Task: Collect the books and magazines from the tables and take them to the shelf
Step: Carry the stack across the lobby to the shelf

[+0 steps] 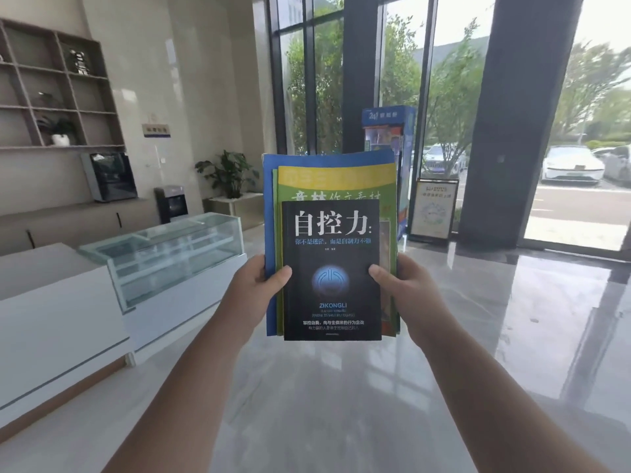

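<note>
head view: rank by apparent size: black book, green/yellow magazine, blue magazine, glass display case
1. Glass display case, though it stands farther away than the stack.
2. Blue magazine, mostly covered.
3. Green/yellow magazine, partly covered.
4. Black book, on top.

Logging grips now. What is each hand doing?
Left hand: closed on the stack's left edge.
Right hand: closed on its right edge.
</note>
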